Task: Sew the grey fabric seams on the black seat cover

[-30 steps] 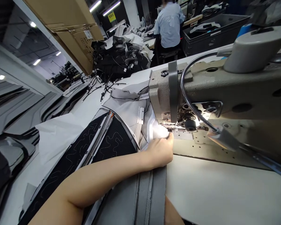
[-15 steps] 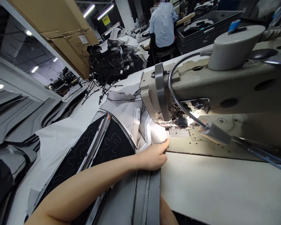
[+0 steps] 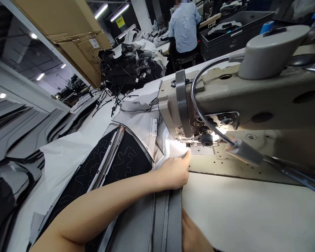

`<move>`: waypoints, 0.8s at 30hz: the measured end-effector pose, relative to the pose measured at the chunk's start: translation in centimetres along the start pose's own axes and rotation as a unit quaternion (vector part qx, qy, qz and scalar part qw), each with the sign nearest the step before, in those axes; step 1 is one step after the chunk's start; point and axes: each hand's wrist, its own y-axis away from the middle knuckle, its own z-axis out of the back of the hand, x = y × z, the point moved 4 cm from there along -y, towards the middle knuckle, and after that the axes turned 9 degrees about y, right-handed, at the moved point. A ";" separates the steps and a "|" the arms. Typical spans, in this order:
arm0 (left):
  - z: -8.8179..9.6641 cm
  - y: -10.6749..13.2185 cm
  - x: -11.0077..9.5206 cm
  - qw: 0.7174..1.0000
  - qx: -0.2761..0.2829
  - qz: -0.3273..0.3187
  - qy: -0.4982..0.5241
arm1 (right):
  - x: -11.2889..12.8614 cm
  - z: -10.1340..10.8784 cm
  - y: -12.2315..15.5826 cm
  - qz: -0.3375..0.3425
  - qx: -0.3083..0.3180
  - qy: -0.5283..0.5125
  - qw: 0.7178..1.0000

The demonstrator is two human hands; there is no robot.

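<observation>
My left hand (image 3: pixel 174 171) lies closed on the grey and white seat cover fabric (image 3: pixel 144 131), pinching its bright white edge just left of the presser foot (image 3: pixel 193 142) of the sewing machine (image 3: pixel 241 101). A grey stitched strip (image 3: pixel 170 220) of the same cover runs down toward me under that hand. Black quilted panels (image 3: pixel 115 164) of the cover spread to the left. My right hand (image 3: pixel 195 238) shows only in part at the bottom edge, under or beside the grey strip; its fingers are hidden.
A gooseneck lamp (image 3: pixel 241 150) lights the needle area. The beige machine table (image 3: pixel 252 210) spreads to the right. Piled fabric pieces (image 3: pixel 131 66) and cardboard boxes (image 3: pixel 68 31) stand behind. Another person in a blue shirt (image 3: pixel 185 26) sits at the back, facing away.
My left hand has stayed at the fabric edge by the presser foot, shifting only slightly. More of my right hand now shows at the bottom edge. The view has shifted a little.
</observation>
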 end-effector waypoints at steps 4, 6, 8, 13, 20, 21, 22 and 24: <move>-0.6 -0.2 -0.4 0.999 -0.023 0.012 -0.023 | -0.6 1.9 0.0 -0.003 -0.071 -0.013 0.997; -1.1 0.3 -0.8 0.998 -0.017 0.017 -0.053 | -0.5 2.3 0.0 -0.014 -0.088 0.020 0.996; -1.5 1.0 -1.0 0.994 0.024 0.032 -0.103 | -0.1 2.2 0.3 -0.014 -0.086 0.070 0.994; -1.2 1.8 -1.4 0.985 0.095 0.017 -0.144 | 0.0 1.5 1.1 0.037 -0.012 0.121 0.992; -0.3 0.3 -1.7 0.992 0.035 0.046 -0.115 | -2.8 4.8 -0.5 0.081 0.046 0.136 0.986; -0.3 0.4 -1.8 0.991 0.033 0.050 -0.122 | -3.2 5.3 -0.8 0.088 0.056 0.134 0.985; -0.4 0.4 -2.0 0.989 0.035 0.056 -0.132 | -3.6 5.8 -1.1 0.095 0.065 0.133 0.985; -0.7 0.5 -2.3 0.986 0.044 0.065 -0.149 | -4.1 6.3 -1.4 0.106 0.072 0.126 0.984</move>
